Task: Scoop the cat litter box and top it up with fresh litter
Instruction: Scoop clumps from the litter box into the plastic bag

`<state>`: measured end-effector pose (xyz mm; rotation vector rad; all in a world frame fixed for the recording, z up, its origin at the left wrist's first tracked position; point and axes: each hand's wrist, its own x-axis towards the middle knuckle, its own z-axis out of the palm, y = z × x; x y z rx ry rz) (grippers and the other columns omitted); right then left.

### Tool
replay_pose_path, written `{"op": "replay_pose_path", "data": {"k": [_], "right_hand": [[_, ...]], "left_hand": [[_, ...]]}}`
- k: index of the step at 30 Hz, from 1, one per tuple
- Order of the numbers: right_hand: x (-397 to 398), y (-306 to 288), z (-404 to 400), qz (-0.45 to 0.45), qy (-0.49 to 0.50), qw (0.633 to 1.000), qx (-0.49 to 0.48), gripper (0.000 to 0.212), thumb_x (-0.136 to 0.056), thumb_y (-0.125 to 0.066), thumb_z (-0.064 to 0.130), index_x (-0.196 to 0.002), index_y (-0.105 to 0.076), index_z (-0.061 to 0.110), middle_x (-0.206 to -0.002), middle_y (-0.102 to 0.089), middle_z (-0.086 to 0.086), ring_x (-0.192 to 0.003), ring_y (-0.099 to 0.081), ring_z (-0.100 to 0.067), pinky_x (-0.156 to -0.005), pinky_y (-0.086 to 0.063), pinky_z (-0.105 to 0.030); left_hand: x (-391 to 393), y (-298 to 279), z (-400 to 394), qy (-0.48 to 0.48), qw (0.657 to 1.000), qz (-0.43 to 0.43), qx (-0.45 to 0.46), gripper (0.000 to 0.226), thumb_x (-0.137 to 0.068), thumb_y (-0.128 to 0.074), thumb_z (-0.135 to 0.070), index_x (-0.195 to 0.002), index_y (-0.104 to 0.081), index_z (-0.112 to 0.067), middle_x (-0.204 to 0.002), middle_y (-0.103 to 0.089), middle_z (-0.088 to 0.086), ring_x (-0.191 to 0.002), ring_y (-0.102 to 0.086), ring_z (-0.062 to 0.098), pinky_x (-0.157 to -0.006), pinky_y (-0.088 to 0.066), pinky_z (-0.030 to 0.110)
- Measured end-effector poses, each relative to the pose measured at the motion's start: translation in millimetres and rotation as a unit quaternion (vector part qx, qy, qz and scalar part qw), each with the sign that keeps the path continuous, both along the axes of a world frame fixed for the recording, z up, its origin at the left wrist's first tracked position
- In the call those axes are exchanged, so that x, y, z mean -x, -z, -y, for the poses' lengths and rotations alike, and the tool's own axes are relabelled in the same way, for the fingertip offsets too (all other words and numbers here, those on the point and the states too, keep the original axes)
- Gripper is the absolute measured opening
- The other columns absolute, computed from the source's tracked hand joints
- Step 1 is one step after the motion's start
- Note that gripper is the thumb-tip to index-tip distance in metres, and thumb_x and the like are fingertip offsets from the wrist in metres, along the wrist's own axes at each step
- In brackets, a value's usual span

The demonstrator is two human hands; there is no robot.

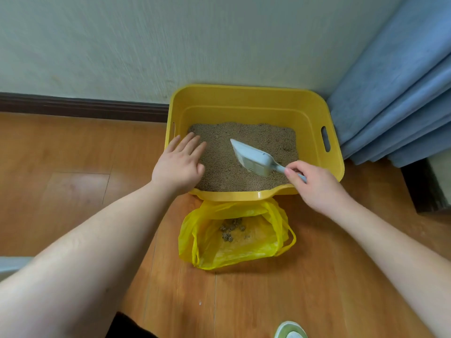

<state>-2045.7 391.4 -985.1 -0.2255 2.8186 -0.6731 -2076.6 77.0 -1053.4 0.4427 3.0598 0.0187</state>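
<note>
A yellow litter box (246, 96) stands against the wall, filled with tan litter (256, 135). My right hand (314, 186) grips the handle of a pale blue slotted scoop (253, 157), whose blade lies tilted on the litter near the box's middle. My left hand (180, 162) rests over the box's left front corner with straight fingers reaching onto the litter. In front of the box, an open yellow plastic bag (212, 247) lies on the floor with several dark clumps (231, 230) inside.
The wooden floor (73, 191) spreads left and front. A blue curtain (395, 98) hangs right of the box, with a dark furniture base (422, 189) below it. A green-and-white shoe (290, 330) shows at the bottom edge.
</note>
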Motion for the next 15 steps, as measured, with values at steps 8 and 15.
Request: {"op": "replay_pose_path", "data": {"k": [8, 15], "right_hand": [[39.1, -12.7, 7.1, 0.154, 0.012, 0.908, -0.390, 0.013, -0.093, -0.044, 0.006, -0.090, -0.056, 0.010, -0.078, -0.052, -0.003, -0.066, -0.051, -0.021, -0.056, -0.040, -0.031], [46.8, 3.9, 38.2, 0.178, -0.010, 0.888, -0.424, 0.027, -0.091, -0.047, 0.000, -0.113, -0.061, 0.008, -0.095, -0.054, -0.004, -0.084, -0.051, -0.024, -0.066, -0.043, -0.031]], "left_hand": [[3.0, 2.2, -0.5, 0.053, 0.998, 0.012, -0.006, 0.072, -0.089, -0.009, -0.041, -0.151, -0.033, -0.014, -0.158, -0.029, 0.008, -0.149, -0.017, 0.020, -0.121, -0.008, 0.037], [2.5, -0.3, -0.4, 0.047, 0.999, 0.010, -0.018, 0.069, -0.090, -0.013, -0.040, -0.150, -0.034, -0.014, -0.157, -0.030, 0.007, -0.148, -0.018, 0.019, -0.121, -0.011, 0.037]]}}
